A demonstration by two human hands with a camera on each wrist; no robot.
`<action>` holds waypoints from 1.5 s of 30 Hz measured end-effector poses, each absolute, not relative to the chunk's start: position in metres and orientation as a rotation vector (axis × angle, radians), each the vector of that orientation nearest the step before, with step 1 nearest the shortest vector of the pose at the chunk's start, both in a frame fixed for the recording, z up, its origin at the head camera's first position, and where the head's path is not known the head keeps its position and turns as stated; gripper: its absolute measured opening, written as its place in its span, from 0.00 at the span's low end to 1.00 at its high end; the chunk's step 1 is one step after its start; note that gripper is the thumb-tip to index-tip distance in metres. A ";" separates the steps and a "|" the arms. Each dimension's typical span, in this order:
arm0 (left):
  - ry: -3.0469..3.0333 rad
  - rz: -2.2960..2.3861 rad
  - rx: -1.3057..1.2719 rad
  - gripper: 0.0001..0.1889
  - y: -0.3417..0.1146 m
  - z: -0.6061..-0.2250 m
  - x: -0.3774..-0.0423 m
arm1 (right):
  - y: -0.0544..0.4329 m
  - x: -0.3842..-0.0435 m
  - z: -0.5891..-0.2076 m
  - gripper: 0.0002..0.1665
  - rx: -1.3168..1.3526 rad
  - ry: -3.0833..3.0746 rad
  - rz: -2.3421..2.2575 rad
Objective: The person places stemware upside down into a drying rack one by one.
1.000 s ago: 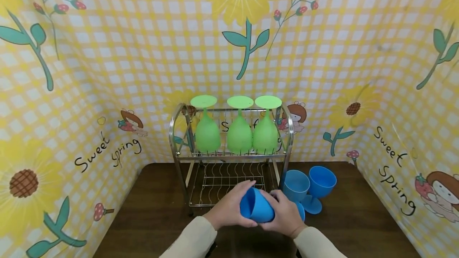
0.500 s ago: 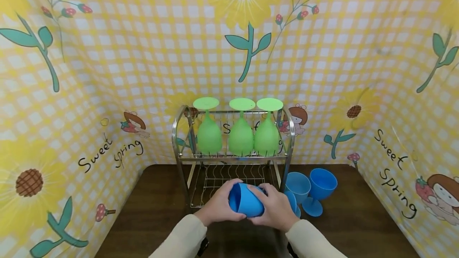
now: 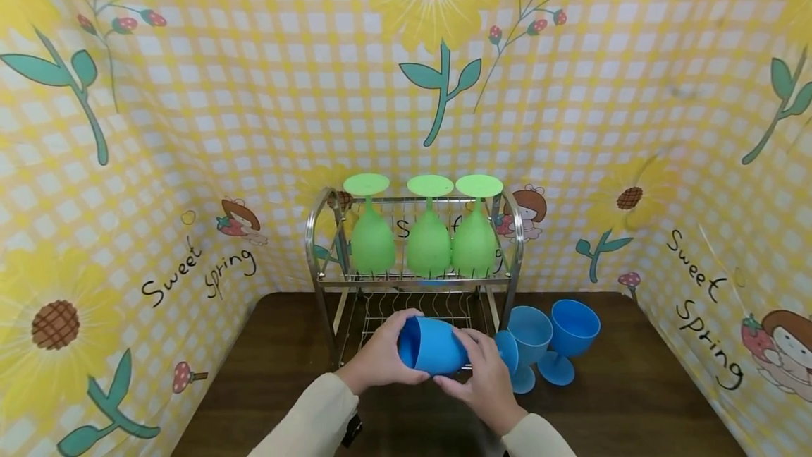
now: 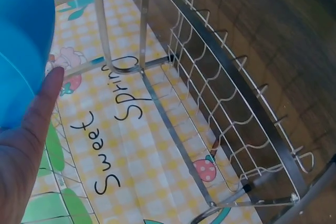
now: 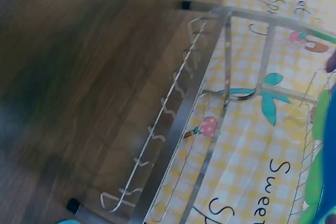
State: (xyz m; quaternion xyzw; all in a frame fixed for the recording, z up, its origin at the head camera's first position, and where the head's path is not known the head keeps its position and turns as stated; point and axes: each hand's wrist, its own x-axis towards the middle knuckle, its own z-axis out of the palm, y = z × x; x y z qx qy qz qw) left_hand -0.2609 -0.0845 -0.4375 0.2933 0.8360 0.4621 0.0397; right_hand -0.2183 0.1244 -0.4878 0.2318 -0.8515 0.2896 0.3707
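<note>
A blue plastic goblet (image 3: 440,345) lies sideways in the air between my two hands, its mouth turned left. My left hand (image 3: 379,357) grips it around the rim, thumb below and fingers above. With thumb and fingers, my right hand (image 3: 483,381) holds the lower bowl near the stem. The stem is hidden behind that hand, and the round foot shows to its right. In the left wrist view the goblet (image 4: 23,40) fills the upper left corner beside my thumb. Only a blue edge of the goblet (image 5: 328,166) appears in the right wrist view.
Behind the hands stands a two-tier metal dish rack (image 3: 415,279). Three green goblets (image 3: 373,242) stand upside down on its upper tier. Two blue goblets (image 3: 574,326) stand upright right of the rack on the dark wooden table (image 3: 254,386). Patterned cloth (image 3: 266,90) surrounds the table.
The goblet has moved a little left and swung from a tilt to nearly level. My right hand has shifted along the bowl toward the stem, and the foot has come into view.
</note>
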 end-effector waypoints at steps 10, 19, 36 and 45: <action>2.663 1.442 0.797 0.45 -0.087 -0.441 -0.258 | 0.100 -0.197 -0.479 0.34 0.151 -2.149 1.623; 2.665 1.639 0.718 0.45 -0.076 -0.440 -0.250 | 0.087 -0.191 -0.471 0.50 -0.066 -1.876 2.284; 2.562 1.838 0.826 0.46 -0.062 -0.454 -0.223 | 0.077 -0.195 -0.457 0.56 -0.078 -1.675 2.343; 2.652 1.723 0.881 0.47 -0.063 -0.463 -0.218 | 0.078 -0.197 -0.453 0.60 -0.163 -1.725 2.316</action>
